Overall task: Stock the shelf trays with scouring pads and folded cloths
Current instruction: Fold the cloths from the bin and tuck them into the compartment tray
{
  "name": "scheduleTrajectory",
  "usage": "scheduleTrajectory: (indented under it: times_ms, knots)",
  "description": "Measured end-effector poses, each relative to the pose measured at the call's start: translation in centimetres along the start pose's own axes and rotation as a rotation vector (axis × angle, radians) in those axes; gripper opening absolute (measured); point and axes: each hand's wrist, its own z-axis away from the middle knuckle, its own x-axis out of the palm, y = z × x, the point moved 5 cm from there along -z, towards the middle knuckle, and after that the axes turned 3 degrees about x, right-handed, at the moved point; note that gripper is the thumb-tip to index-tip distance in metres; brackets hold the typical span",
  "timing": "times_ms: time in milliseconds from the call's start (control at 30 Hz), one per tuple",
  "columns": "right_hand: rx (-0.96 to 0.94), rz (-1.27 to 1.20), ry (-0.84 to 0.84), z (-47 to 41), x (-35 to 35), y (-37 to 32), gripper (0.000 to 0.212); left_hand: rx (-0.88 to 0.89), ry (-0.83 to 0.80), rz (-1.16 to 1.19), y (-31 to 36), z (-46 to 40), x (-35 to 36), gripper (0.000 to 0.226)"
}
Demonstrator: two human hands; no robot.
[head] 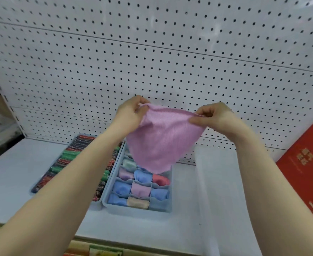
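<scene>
A pink cloth (pixel 163 139) hangs spread out in the air above the shelf. My left hand (pixel 131 111) pinches its upper left corner and my right hand (pixel 213 116) pinches its upper right corner. Below it stands a pale blue divided tray (pixel 137 209) whose cells hold folded cloths (pixel 140 189) in blue, pink, red and beige; the hanging cloth hides the tray's far cells. To the left of it a second tray (pixel 67 163) holds rows of red, green and dark scouring pads, partly hidden by my left forearm.
The trays sit on a white shelf (pixel 13 174) backed by white pegboard (pixel 152 61). A clear plastic bin (pixel 218 182) stands right of the cloth tray. A red box (pixel 307 174) leans at the far right. The shelf's front edge runs along the bottom.
</scene>
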Motion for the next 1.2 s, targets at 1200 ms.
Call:
scheduleTrajectory:
  times_ms: [1200]
  knots:
    - [-0.055,-0.461,-0.040,2.2,6.8,-0.5,0.014,-0.095,-0.276,0.543,-0.2,4.4,2.5,0.029]
